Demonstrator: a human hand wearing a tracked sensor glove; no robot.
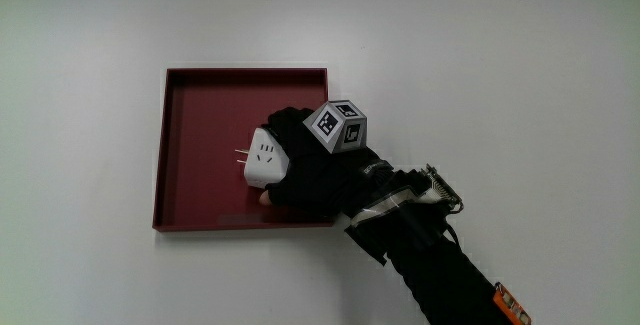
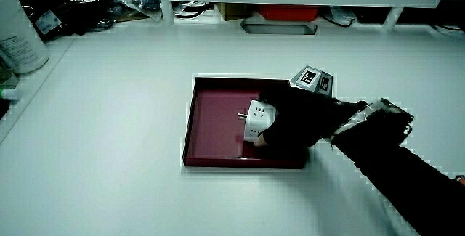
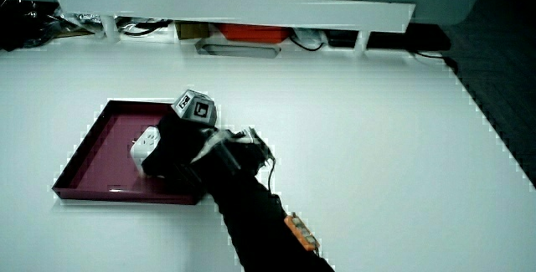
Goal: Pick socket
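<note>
Main view: we saw the hand (image 1: 310, 170) over the corner part of the dark red tray (image 1: 190, 145) nearest the forearm (image 1: 430, 255), with the patterned cube (image 1: 337, 125) on its back.
Socket: the white socket (image 1: 263, 158) was inside the tray, wrapped by the glove on one side, its metal prongs pointing away from the palm across the tray floor.
Fingers: we judged the fingers (image 1: 285, 125) curled around the socket body and holding it; whether it had left the tray floor we could not tell.
Side views: in both side views the socket (image 2: 259, 119) showed as a white block at the front of the glove (image 3: 172, 151), low within the tray walls.
Risk, slip: we thought the smooth rounded casing could twist out of a partial grasp.
Risk, tray: we thought the prongs or the wrist could catch the tray rim (image 2: 240, 164) on the way up and drag the light tray across the table (image 1: 500, 55).
</note>
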